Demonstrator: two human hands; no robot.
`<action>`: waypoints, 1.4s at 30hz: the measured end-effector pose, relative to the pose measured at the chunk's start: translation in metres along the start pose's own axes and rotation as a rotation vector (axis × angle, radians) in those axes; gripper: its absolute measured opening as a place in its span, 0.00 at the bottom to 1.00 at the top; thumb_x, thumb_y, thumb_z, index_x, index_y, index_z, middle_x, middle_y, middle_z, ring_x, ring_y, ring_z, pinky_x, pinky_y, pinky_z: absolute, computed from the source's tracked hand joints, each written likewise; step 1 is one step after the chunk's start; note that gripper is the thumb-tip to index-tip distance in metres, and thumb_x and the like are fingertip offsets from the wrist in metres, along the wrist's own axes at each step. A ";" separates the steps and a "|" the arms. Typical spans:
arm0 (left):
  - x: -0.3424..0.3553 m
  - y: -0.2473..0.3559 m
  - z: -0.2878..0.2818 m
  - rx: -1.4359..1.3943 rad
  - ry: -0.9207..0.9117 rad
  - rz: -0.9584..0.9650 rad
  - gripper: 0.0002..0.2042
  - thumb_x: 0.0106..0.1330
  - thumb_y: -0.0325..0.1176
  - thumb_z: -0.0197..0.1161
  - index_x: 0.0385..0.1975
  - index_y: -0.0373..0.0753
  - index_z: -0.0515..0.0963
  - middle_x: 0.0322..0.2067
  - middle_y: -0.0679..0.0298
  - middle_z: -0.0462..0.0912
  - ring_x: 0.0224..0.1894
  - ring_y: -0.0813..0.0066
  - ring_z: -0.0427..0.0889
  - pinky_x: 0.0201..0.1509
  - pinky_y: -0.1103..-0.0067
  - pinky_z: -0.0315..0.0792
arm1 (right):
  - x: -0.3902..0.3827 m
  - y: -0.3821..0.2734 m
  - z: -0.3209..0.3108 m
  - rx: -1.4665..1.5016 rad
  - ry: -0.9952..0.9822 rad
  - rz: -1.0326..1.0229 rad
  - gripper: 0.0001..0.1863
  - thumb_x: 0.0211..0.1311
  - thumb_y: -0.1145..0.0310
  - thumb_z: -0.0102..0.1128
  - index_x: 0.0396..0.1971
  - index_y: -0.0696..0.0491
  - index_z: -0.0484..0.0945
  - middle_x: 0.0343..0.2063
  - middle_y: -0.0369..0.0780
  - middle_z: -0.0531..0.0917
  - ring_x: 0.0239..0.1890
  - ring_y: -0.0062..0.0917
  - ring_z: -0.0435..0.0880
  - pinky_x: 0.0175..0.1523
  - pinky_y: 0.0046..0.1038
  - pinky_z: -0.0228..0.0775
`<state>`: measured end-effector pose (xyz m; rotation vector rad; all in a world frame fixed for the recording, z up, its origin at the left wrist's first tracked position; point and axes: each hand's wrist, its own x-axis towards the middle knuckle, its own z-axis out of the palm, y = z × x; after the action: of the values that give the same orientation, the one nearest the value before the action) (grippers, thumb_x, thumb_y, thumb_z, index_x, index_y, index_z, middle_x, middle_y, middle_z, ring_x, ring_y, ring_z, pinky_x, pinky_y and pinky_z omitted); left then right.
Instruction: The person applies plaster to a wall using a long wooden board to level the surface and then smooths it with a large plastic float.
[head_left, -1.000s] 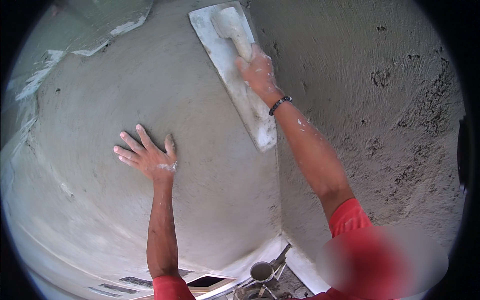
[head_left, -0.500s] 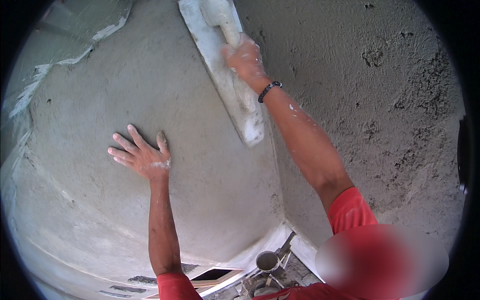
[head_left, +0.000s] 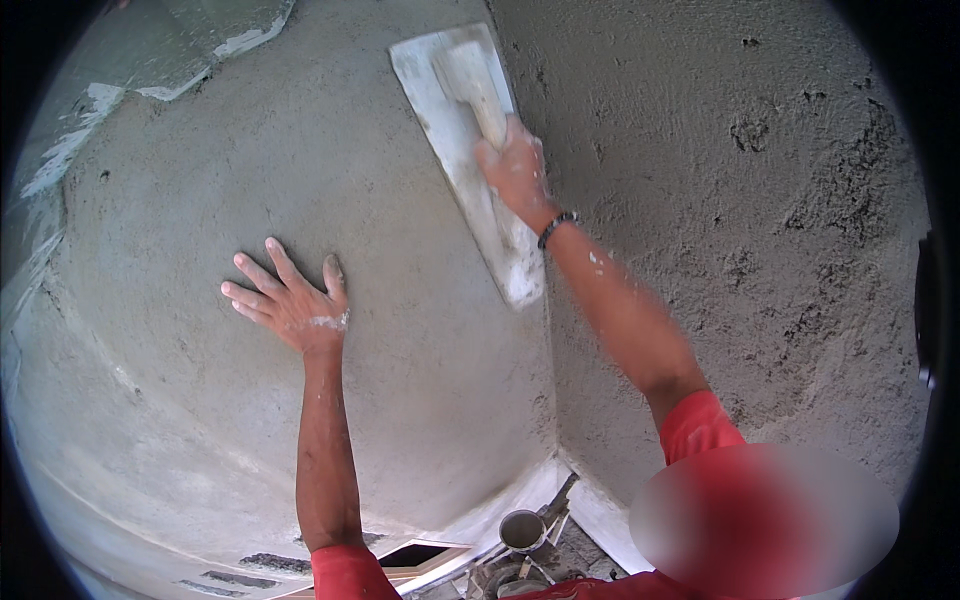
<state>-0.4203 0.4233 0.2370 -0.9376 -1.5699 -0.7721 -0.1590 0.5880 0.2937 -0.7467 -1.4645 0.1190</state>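
My right hand [head_left: 518,175] is wrapped round the handle of a long, whitish plastering float [head_left: 447,140], smeared with plaster. The float's blade lies tilted along the smooth grey wall [head_left: 400,390], its right edge close to the inner corner. Flat on that same wall, to the left and lower, rests my left hand [head_left: 297,300] with its fingers spread and nothing in it. White plaster marks show on both hands, and a dark beaded bracelet [head_left: 556,229] circles my right wrist.
A rough, pitted grey wall [head_left: 720,200] meets the smooth one at the corner on the right. Below, near the corner's foot, stand a bucket [head_left: 522,530] and other gear. Ragged whitish plaster edging [head_left: 160,92] borders a greenish patch at the upper left.
The float has come down along the corner and slightly right in my right hand, so its upper end now shows. My left hand stays almost in place on the wall.
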 end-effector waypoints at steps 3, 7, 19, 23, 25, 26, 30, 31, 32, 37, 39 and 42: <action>0.000 0.000 0.001 0.003 -0.025 0.002 0.42 0.60 0.57 0.58 0.70 0.42 0.50 0.71 0.47 0.29 0.69 0.31 0.24 0.69 0.43 0.30 | 0.036 -0.017 -0.004 0.011 0.003 -0.037 0.23 0.52 0.61 0.63 0.41 0.63 0.71 0.35 0.58 0.81 0.42 0.54 0.80 0.47 0.45 0.73; -0.001 0.001 0.001 0.022 -0.040 0.003 0.43 0.60 0.57 0.59 0.70 0.41 0.50 0.71 0.47 0.27 0.69 0.30 0.23 0.69 0.42 0.31 | 0.057 -0.025 -0.007 0.029 0.024 -0.032 0.25 0.52 0.59 0.64 0.42 0.63 0.72 0.36 0.58 0.81 0.44 0.52 0.80 0.48 0.44 0.73; 0.005 0.003 0.001 -0.041 0.096 0.044 0.44 0.59 0.55 0.60 0.71 0.43 0.49 0.71 0.47 0.33 0.70 0.30 0.26 0.68 0.41 0.36 | -0.097 -0.018 -0.035 0.378 0.003 0.225 0.20 0.63 0.60 0.58 0.46 0.62 0.70 0.31 0.49 0.81 0.32 0.37 0.83 0.35 0.35 0.75; -0.002 -0.005 0.003 -0.050 0.078 0.031 0.44 0.58 0.55 0.61 0.71 0.45 0.48 0.71 0.47 0.33 0.70 0.30 0.28 0.68 0.42 0.38 | -0.111 -0.075 -0.054 0.470 0.105 0.149 0.19 0.65 0.64 0.57 0.47 0.63 0.67 0.29 0.41 0.78 0.29 0.21 0.79 0.30 0.25 0.73; -0.001 -0.004 0.003 -0.053 0.058 0.020 0.45 0.58 0.56 0.62 0.71 0.46 0.47 0.71 0.47 0.33 0.70 0.29 0.29 0.68 0.41 0.39 | -0.098 -0.088 -0.061 0.410 0.154 0.145 0.21 0.64 0.64 0.58 0.49 0.64 0.66 0.29 0.42 0.78 0.29 0.22 0.79 0.31 0.25 0.73; -0.002 -0.006 0.003 -0.061 0.053 0.018 0.45 0.58 0.56 0.62 0.71 0.47 0.47 0.71 0.47 0.33 0.70 0.29 0.29 0.68 0.41 0.39 | -0.086 -0.089 -0.061 0.367 0.172 0.161 0.23 0.64 0.64 0.59 0.51 0.64 0.65 0.30 0.44 0.78 0.30 0.26 0.81 0.32 0.28 0.74; 0.000 0.000 0.002 -0.115 0.058 -0.003 0.42 0.60 0.56 0.59 0.71 0.47 0.50 0.71 0.48 0.36 0.70 0.32 0.29 0.69 0.43 0.39 | -0.027 -0.056 -0.051 -0.056 0.211 -0.044 0.27 0.60 0.64 0.61 0.53 0.64 0.64 0.35 0.55 0.79 0.36 0.46 0.82 0.43 0.39 0.72; -0.001 0.000 0.001 -0.124 0.063 -0.009 0.40 0.61 0.56 0.58 0.70 0.47 0.52 0.71 0.49 0.38 0.70 0.33 0.29 0.69 0.44 0.38 | -0.016 -0.050 -0.048 -0.070 0.204 -0.055 0.27 0.60 0.64 0.61 0.53 0.64 0.64 0.36 0.57 0.79 0.38 0.49 0.80 0.45 0.41 0.71; -0.001 0.000 0.000 -0.106 0.028 -0.019 0.40 0.61 0.56 0.59 0.70 0.47 0.51 0.71 0.49 0.37 0.70 0.33 0.30 0.69 0.44 0.38 | -0.006 -0.044 -0.045 -0.081 0.201 -0.070 0.27 0.60 0.63 0.61 0.53 0.65 0.65 0.37 0.59 0.79 0.41 0.53 0.79 0.47 0.43 0.69; -0.001 -0.006 0.002 -0.107 0.043 0.002 0.43 0.58 0.56 0.62 0.71 0.50 0.48 0.71 0.49 0.34 0.70 0.30 0.31 0.67 0.41 0.44 | 0.032 -0.024 -0.036 -0.131 0.207 -0.090 0.28 0.60 0.61 0.59 0.53 0.66 0.65 0.40 0.62 0.78 0.45 0.56 0.78 0.50 0.45 0.68; -0.001 -0.007 0.004 -0.128 0.058 0.000 0.43 0.58 0.56 0.62 0.71 0.51 0.47 0.71 0.49 0.33 0.70 0.30 0.31 0.66 0.41 0.44 | 0.044 -0.022 -0.034 -0.179 0.202 -0.123 0.28 0.60 0.61 0.59 0.53 0.67 0.65 0.41 0.63 0.78 0.45 0.57 0.78 0.51 0.46 0.68; -0.001 -0.007 0.005 -0.128 0.053 -0.004 0.44 0.58 0.56 0.63 0.71 0.52 0.46 0.71 0.50 0.32 0.70 0.31 0.31 0.66 0.41 0.45 | 0.053 -0.024 -0.031 -0.217 0.156 -0.137 0.28 0.61 0.62 0.58 0.53 0.68 0.65 0.40 0.63 0.78 0.45 0.58 0.77 0.51 0.47 0.68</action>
<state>-0.4284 0.4245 0.2347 -0.9989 -1.4908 -0.9013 -0.1318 0.5842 0.3535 -0.8092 -1.3875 -0.2021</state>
